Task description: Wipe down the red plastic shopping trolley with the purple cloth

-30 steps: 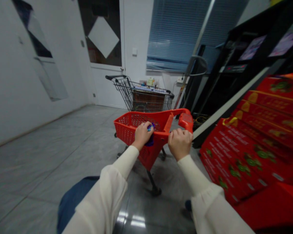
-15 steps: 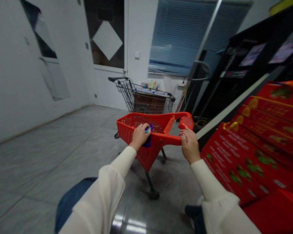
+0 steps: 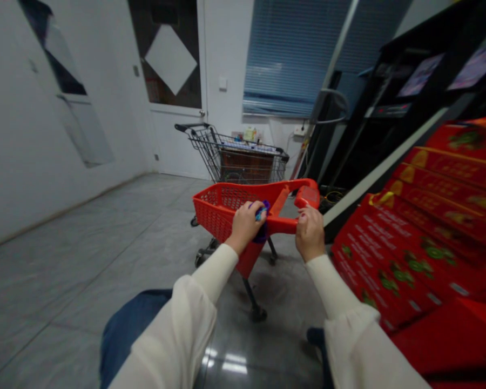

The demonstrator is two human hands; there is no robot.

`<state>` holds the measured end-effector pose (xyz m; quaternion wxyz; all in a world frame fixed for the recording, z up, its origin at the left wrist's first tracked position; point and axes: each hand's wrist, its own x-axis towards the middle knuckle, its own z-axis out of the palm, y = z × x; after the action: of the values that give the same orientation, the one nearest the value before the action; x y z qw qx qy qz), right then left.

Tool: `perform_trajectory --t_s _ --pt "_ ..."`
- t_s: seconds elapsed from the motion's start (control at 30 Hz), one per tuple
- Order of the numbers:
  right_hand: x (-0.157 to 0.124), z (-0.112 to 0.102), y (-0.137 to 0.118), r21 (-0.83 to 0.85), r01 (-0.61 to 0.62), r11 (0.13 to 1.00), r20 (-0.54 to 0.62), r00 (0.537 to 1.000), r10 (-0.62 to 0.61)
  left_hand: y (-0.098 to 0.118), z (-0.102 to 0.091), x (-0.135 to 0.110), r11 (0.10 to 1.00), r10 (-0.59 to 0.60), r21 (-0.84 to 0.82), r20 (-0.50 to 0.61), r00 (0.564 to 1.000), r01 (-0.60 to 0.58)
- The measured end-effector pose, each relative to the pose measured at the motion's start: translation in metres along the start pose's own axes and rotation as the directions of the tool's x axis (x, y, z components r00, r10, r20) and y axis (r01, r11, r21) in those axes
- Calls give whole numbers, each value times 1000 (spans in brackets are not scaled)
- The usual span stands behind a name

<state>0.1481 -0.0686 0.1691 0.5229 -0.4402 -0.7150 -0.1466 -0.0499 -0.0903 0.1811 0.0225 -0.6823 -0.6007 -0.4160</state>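
Note:
A small red plastic shopping cart [image 3: 222, 213] stands in front of me, its basket to the left and its handle end to the right. My left hand [image 3: 247, 221] is closed on a purple cloth [image 3: 263, 232] with a bit of light blue, pressed against the near rim of the basket. The cloth hangs partly over the outer side. At the handle end, my right hand [image 3: 310, 231] has its fingers wrapped around the near corner of the cart frame, just below the red handle piece [image 3: 307, 197]. My fingertips are partly hidden.
Behind the red cart stands a metal wire cart [image 3: 210, 156] beside a brown box [image 3: 247, 165]. Stacked red gift boxes [image 3: 397, 259] are close on my right. A white door [image 3: 178, 140] and blinds [image 3: 287, 65] are at the back.
My left hand has slid the purple cloth rightward along the near rim, toward the handle end. My right hand stays on the frame corner. The view has shifted slightly.

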Motion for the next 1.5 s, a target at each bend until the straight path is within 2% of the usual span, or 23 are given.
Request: perform_trajectory --t_s 0.07,0.13,0.23,0.33,0.43,0.53,0.6,0.67,0.73,0.87,0.93,0.97,1.07,1.13,1.17,1.23,1.37,1.43,1.5 --pt "-3 5 -10 -17 -19 1000 -33 999 18 -9 -5 4 996 -88 28 0 996 88" --pt "-8 10 -25 -33 -43 999 -77 996 40 -6 -11 5 993 -109 55 9 994 109" --pt "-14 13 -50 -54 -75 996 -111 991 68 8 -20 -1 999 -6 47 8 1000 6" --pt "-14 5 -61 -70 -52 996 -21 998 51 9 -26 -7 998 60 15 -16 998 -59" --pt "-5 -6 -48 -14 34 999 127 991 -32 -11 -28 -3 1000 8 24 -27 1000 -8" --pt "6 -2 -25 35 69 997 131 989 -73 -34 -24 8 996 -78 47 -37 996 80" --pt "9 7 -15 59 41 997 90 995 -47 -39 -19 13 990 -133 40 -66 989 135" --pt "8 17 -12 61 8 998 52 999 -11 -32 -16 14 987 -157 15 -105 982 159" --pt "6 24 -14 51 -9 999 46 999 6 -16 -15 10 992 -127 -20 -134 983 125" --pt "2 26 -17 47 -23 999 42 999 21 15 -21 -2 992 62 -104 -116 991 -74" --pt "2 24 -17 43 -31 999 31 999 30 13 -21 -4 980 101 -161 -126 987 -121" --pt "2 23 -17 44 -33 998 32 999 31 7 -19 -3 976 83 -188 -146 986 -110" --pt "3 22 -18 75 -38 996 52 998 34 -18 -9 3 967 -74 -255 -206 976 20" --pt "4 23 -21 93 -42 995 57 998 37 -27 -5 6 956 -162 -278 -235 958 93" --pt "4 24 -23 92 -44 995 54 998 39 -27 -5 7 955 -171 -281 -247 954 99" --pt "5 26 -27 75 -50 996 35 998 47 -17 -8 4 963 -115 -266 -259 959 44" --pt "2 30 -35 52 -64 997 -12 998 65 13 -23 -4 972 120 -181 -171 978 -151" --pt "0 28 -38 31 -62 998 -2 998 62 14 -31 0 980 146 -122 -95 985 -157" --pt "0 23 -42 -13 -45 999 37 998 45 2 -36 11 994 92 -54 -20 996 -93"
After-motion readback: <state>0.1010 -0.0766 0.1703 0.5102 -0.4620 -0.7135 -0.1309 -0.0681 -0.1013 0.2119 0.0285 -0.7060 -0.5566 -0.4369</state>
